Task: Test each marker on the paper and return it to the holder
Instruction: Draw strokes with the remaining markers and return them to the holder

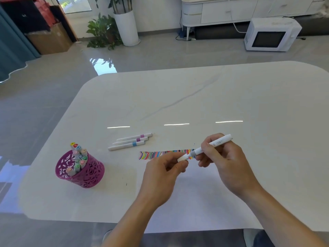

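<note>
My right hand point(223, 158) grips a white marker point(216, 143) by its barrel, above the paper. My left hand point(166, 169) pinches the marker's white cap point(182, 158) at the marker's lower end; whether the cap is on or just off the tip I cannot tell. Under the hands lies a white sheet of paper point(195, 193) with a row of coloured test strokes point(160, 155) along its far edge. A magenta cut-out holder point(80, 171) with several markers stands at the left. Three white markers point(132, 139) lie side by side beyond the paper.
The white marble table point(195, 97) stretches far beyond the paper. Its near edge runs just below my forearms. On the floor past the table stand a white microwave point(270, 35), potted plants point(114, 29) and a cardboard box point(49, 39).
</note>
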{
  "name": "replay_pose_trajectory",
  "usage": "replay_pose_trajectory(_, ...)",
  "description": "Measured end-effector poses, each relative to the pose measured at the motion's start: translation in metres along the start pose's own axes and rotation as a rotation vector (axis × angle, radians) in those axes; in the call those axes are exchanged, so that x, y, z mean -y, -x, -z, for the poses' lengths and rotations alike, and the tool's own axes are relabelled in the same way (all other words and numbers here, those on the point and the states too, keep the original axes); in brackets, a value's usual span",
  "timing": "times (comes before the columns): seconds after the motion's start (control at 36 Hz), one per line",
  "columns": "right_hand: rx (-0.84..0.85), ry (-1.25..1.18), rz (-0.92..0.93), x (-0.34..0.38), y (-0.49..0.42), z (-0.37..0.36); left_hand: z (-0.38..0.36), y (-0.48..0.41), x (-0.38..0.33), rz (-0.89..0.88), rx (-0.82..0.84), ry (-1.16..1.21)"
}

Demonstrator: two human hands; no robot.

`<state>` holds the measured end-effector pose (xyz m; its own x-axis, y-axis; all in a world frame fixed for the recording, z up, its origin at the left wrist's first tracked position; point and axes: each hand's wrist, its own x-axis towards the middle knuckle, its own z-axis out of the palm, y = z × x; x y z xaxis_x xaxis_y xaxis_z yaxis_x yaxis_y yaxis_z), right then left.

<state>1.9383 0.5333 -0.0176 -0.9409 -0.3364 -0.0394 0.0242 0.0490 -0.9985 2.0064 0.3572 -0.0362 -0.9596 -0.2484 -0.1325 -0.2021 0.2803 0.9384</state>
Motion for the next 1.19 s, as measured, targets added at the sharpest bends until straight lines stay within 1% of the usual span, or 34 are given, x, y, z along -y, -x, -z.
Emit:
replay_pose_trajectory(0.11, 0.028, -0.013, -0.034, 0.0, 0.0, -0.001, 0.0, 0.001, -0.002, -0.031, 0.013, -0.071)
replay_pose_trajectory(0.19, 0.036, -0.054, -0.059, 0.0, -0.004, -0.001, 0.0, 0.001, -0.002, -0.066, -0.018, -0.102)
replay_pose_trajectory(0.42, 0.054, -0.152, -0.109, -0.005, -0.007, -0.006, 0.001, -0.002, 0.0, -0.183, -0.095, -0.285)
replay_pose_trajectory(0.67, 0.024, -0.252, -0.162, -0.01, -0.003, -0.01, 0.004, -0.005, -0.004, -0.32, -0.133, -0.357)
replay_pose_trajectory(0.78, 0.029, -0.273, -0.192, -0.012, -0.002, -0.011, 0.003, -0.003, -0.002, -0.339, -0.14, -0.394)
replay_pose_trajectory(0.89, 0.047, -0.298, -0.231, -0.01, -0.005, -0.011, 0.007, -0.004, -0.004, -0.292, -0.12, -0.337)
replay_pose_trajectory(1.0, 0.084, -0.312, -0.285, -0.006, -0.009, -0.008, 0.01, -0.005, -0.009, -0.147, -0.095, -0.15)
replay_pose_trajectory(1.06, 0.086, -0.314, -0.319, -0.005, -0.009, -0.01, 0.013, -0.005, -0.011, -0.109, -0.117, -0.043)
replay_pose_trajectory(1.19, 0.086, -0.255, -0.435, -0.009, -0.006, -0.019, 0.025, -0.004, -0.016, -0.092, -0.212, 0.21)
